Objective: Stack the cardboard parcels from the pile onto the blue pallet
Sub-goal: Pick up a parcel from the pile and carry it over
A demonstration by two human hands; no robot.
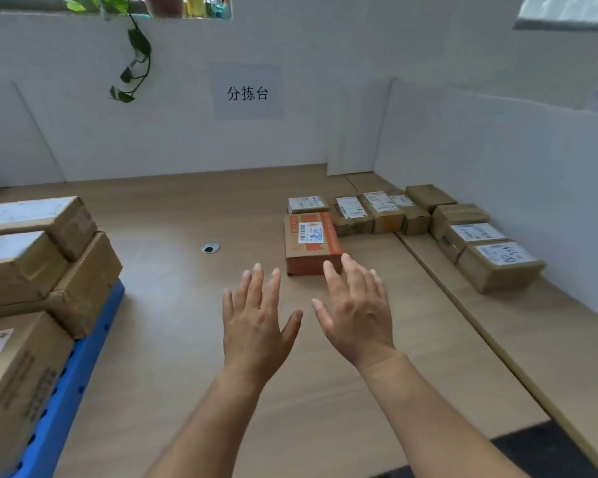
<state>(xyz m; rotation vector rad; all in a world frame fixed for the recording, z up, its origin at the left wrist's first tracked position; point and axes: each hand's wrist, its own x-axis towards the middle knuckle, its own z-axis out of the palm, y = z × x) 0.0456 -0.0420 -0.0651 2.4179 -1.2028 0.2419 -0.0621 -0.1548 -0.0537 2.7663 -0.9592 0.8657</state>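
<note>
Table [187, 339]: blue pallet [73, 384] at its left edge, stacked parcels [21, 267] on it. Parcel pile [463, 232] at far right, along the partition. Orange-printed parcel [311, 243] lies nearest me. My left hand [256, 326] and right hand [356, 315]: fingers straight, spread, holding nothing, just before that parcel.

Light wood-grain bench [194, 339] with a round cable port [211, 248] set into its top; a second bench surface [567, 339] abuts it along a seam on the right. White partition panels [497, 150] enclose the back and right sides. A paper sign [247, 93] printed 分拣台 is fixed to the back panel, and a trailing green vine [137, 56] hangs to its left. Dark floor [549, 450] shows at lower right.
</note>
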